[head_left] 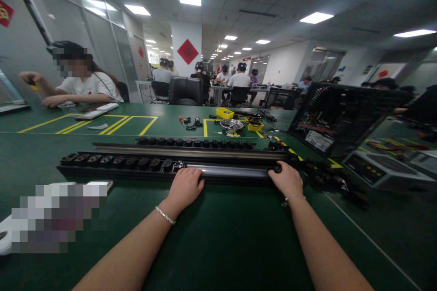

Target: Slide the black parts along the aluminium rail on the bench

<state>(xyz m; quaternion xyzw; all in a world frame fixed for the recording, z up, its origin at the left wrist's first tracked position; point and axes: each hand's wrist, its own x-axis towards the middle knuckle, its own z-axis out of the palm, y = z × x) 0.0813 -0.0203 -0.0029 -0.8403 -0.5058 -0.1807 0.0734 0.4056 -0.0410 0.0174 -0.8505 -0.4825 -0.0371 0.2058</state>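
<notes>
A long black rack power strip (136, 173) lies across the green table, with a row of round black sockets on its left half and a smooth shiny channel on its right half. My left hand (186, 187) grips its near edge around the middle, just right of the last socket. Toward the right end, my right hand (288, 179) is closed on the strip. A small dark piece (278, 169) shows by the right fingers, its kind unclear. Right behind lies an open black channel (211, 151), with another row of sockets (191, 142) beyond.
Dark loose parts (337, 179) are heaped right of the strip. An open computer case (344, 118) and a grey metal box (382, 170) stand at the right. Farther back sit a metal bowl (231, 124) and yellow bins (224, 112). A co-worker (85, 82) sits far left.
</notes>
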